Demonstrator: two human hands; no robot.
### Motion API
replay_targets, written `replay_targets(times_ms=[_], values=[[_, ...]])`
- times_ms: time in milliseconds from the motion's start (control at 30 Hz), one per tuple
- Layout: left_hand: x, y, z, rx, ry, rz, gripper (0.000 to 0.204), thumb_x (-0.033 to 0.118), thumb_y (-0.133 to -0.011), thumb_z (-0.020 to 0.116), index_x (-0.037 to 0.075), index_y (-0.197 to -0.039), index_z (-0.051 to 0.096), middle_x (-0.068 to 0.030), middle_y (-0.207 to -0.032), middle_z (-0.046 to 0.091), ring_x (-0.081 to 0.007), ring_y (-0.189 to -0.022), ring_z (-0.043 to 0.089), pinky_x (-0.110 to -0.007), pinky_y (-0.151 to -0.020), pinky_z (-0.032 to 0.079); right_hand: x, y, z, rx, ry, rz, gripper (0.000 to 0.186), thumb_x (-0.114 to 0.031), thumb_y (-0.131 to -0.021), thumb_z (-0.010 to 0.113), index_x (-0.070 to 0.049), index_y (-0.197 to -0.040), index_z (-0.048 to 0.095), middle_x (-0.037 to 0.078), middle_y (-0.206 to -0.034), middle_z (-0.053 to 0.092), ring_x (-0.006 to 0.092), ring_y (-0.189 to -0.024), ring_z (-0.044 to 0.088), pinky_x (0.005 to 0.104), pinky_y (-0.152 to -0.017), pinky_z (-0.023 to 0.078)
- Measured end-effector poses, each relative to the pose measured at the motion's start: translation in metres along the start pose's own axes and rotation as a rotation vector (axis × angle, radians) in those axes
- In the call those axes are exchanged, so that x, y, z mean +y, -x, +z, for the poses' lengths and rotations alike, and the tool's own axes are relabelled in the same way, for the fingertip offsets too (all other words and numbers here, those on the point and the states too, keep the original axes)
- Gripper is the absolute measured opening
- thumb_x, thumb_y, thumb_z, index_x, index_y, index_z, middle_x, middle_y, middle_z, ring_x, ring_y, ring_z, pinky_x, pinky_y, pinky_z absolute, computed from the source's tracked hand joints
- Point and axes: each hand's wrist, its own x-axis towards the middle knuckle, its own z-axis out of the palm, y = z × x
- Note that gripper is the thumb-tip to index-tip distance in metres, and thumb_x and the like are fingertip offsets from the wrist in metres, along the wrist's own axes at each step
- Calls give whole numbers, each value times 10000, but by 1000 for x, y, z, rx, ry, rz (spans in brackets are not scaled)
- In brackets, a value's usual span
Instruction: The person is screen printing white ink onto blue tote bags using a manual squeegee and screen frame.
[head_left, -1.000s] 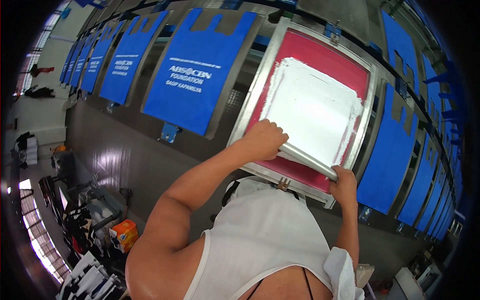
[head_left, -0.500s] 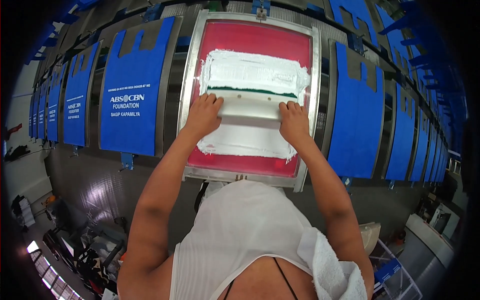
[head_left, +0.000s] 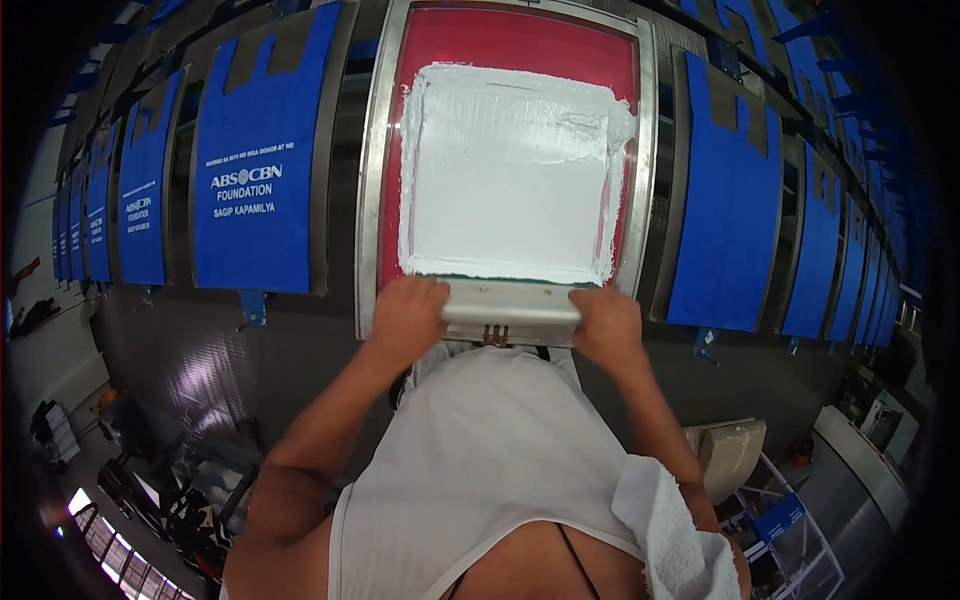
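A metal-handled squeegee [head_left: 512, 303] lies across the near end of a screen printing frame [head_left: 645, 150]. My left hand [head_left: 408, 318] grips its left end, and my right hand [head_left: 608, 326] is closed round the right end. Along the far side of the handle runs a thin dark green blade edge. White ink [head_left: 510, 190] covers a broad rectangle of the red mesh [head_left: 520, 40] beyond the squeegee, with thick ridges along its sides and far edge. The metal frame surrounds the mesh and reaches close to my body; what lies under it is hidden.
Blue bags lie flat on boards in a row: a printed blue bag [head_left: 255, 160] to the left and a plain blue bag [head_left: 728, 200] to the right, with several more beyond each. Brown cardboard [head_left: 732, 460] stands at lower right, near a white rack [head_left: 790, 530].
Both hands have pulled the squeegee toward my body, from the middle of the mesh to its near end. White ink behind it now forms a smoother, continuous layer.
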Motion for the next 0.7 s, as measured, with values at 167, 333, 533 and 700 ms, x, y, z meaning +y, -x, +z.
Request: replay_targets(times_ms=[167,333,533,700], values=[[-3,-24,-2,208,-51,95,375,67,-538,681,64,-906,609,-75,-841,603,-264,-805,579,-379,-727,458,2,-15,0,93,40,20,402,-18,-543,658,-84,-933,584,79,-868,614,286,-817,586,413,-683,473],[-60,-167,-21,46,-168,-123,362,173,-610,764,173,-964,686,-104,-859,664,-284,-801,642,-391,-707,526,52,-152,-46,336,162,-59,131,-91,-680,608,-112,-806,639,118,-750,650,291,-764,650,432,-653,508],[-70,-229,-63,36,-249,-64,208,283,-708,698,149,-866,683,-114,-765,674,-290,-730,663,-414,-662,527,56,-205,-115,200,217,-39,215,-147,-663,611,-128,-867,673,121,-821,675,321,-792,653,428,-703,527],[-16,-83,-48,-250,-104,-181,330,189,-672,746,154,-992,671,-115,-810,615,-299,-858,606,-416,-746,483,21,-64,-60,-65,159,2,272,-97,-668,627,-140,-935,660,99,-782,664,247,-773,651,413,-886,411]])
